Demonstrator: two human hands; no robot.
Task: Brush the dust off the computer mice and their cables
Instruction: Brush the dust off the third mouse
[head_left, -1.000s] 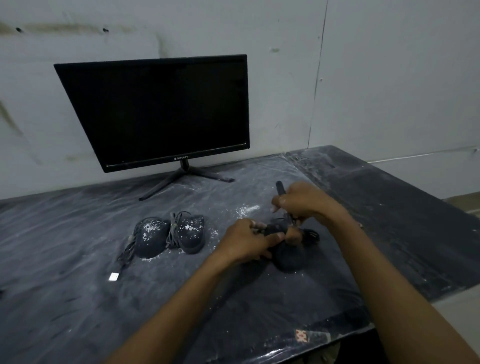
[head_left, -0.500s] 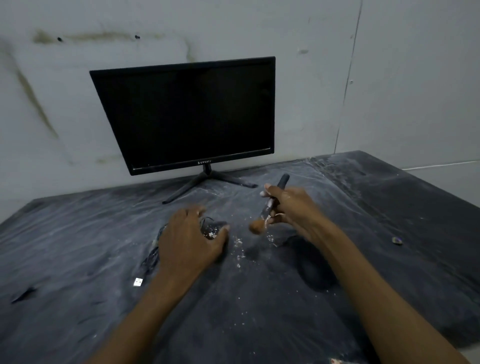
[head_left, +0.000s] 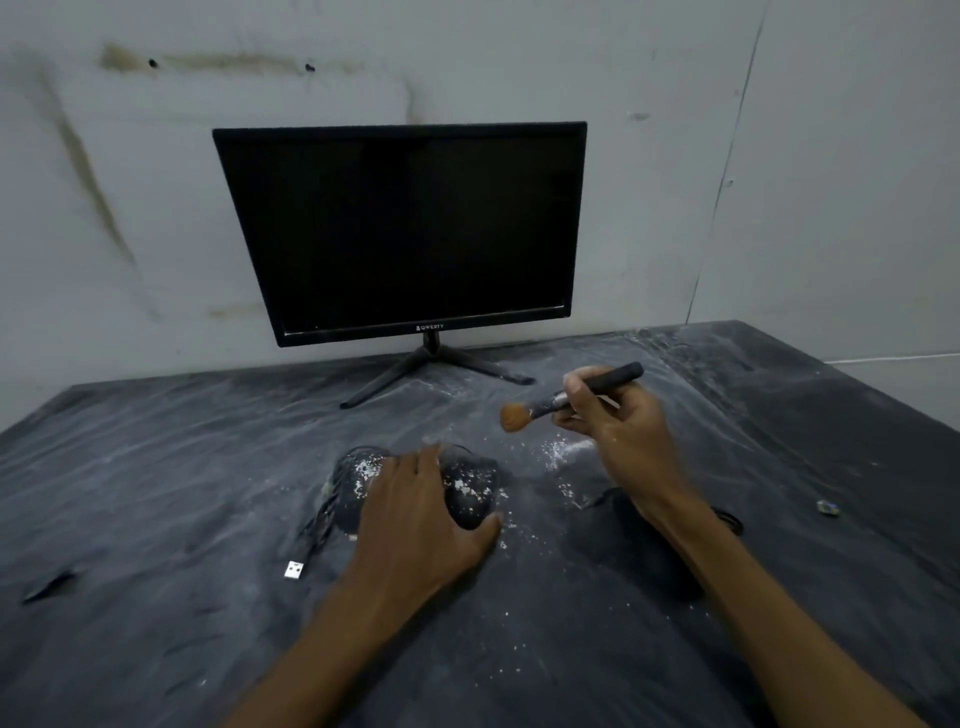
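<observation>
Two dusty black mice lie side by side on the dark table: the left mouse (head_left: 354, 483) and the right mouse (head_left: 470, 488), both speckled with white powder. My left hand (head_left: 421, 519) rests over them, fingers wrapped on the right mouse. Their cables (head_left: 319, 512) bunch at the left, ending in a USB plug (head_left: 294, 570). My right hand (head_left: 618, 431) holds a black-handled brush (head_left: 561, 399) with orange bristles in the air above and to the right of the mice. A third, cleaner mouse (head_left: 623, 525) lies partly hidden under my right forearm.
A black monitor (head_left: 410, 234) on a tripod foot stands at the back against the white wall. White powder (head_left: 558, 452) is scattered on the table (head_left: 156, 467). A small object (head_left: 827, 507) lies at the right; a dark scrap (head_left: 49, 584) at the left.
My left hand left the mouse at the right and settled on the dusty pair. My right hand lifted the brush up and to the right. The camera view shifted left.
</observation>
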